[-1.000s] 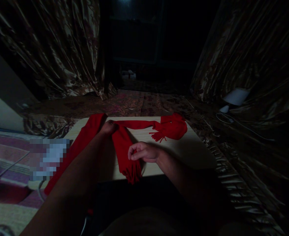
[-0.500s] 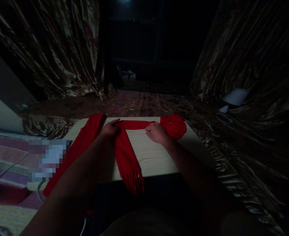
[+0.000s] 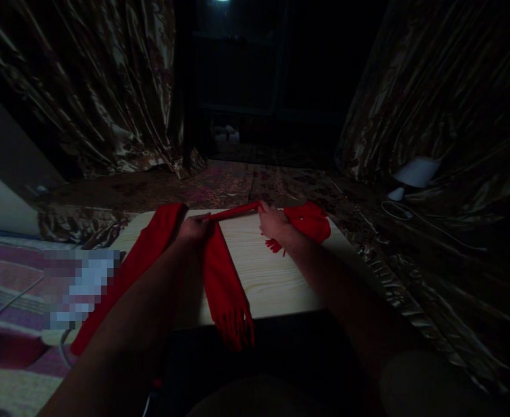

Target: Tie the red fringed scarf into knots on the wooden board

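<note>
A red scarf (image 3: 226,272) lies over a pale wooden table (image 3: 281,284), one fringed end hanging past the near edge. My left hand (image 3: 195,227) is closed on it near the table's far side. From there a narrow, bunched strip of the red cloth runs to my right hand (image 3: 272,221), whose fingers are closed round it. Another length of red cloth (image 3: 154,246) slants down the left side, partly behind my left forearm. Beyond my right wrist lies a red bundle (image 3: 311,223); a short fringe (image 3: 274,245) shows under the wrist. How these parts join is hidden.
A striped bedcover (image 3: 15,301) with a blurred-out object (image 3: 85,286) lies on the left. A patterned cloth-covered ledge (image 3: 237,179) runs behind the table, between long curtains (image 3: 128,104). A small white lamp (image 3: 417,172) with a cord stands at right. The room is dim.
My right hand has closed on the strip and raised its end slightly; the strip, flat before, is now narrow and slanted. A fringe has appeared under my right wrist. My left hand has barely moved.
</note>
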Available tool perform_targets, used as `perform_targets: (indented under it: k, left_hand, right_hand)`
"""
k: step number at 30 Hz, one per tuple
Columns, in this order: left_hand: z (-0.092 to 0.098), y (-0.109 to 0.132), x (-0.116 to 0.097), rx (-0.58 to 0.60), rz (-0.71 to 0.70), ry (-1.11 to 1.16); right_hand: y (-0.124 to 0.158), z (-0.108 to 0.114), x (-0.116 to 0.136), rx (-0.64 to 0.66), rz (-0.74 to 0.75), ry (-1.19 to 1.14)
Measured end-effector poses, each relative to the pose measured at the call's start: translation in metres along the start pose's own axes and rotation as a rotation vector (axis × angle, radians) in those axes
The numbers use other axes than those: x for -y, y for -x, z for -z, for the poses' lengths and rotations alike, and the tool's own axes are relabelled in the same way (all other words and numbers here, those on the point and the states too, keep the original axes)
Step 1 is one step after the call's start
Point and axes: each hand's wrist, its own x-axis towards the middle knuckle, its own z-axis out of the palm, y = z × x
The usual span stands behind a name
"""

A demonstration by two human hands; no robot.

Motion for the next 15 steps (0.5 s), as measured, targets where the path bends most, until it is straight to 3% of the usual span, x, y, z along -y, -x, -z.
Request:
perform_targets:
  k: [6, 11, 15]
  left_hand:
    - [0.001, -0.003, 0.005, -0.069, 0.059, 0.196]
    - [0.005, -0.001, 0.004, 0.006, 0.147, 0.374]
    - [0.003, -0.002, 0.005, 0.064, 0.192, 0.374]
  right_hand:
    - [-0.011, -0.010, -0.002, -0.118, 0.028, 0.019]
    - [-0.011, -0.020, -0.016, 0.004, 0.156, -0.097]
    - [-0.008, -0.020, -0.032, 0.091, 0.216, -0.175]
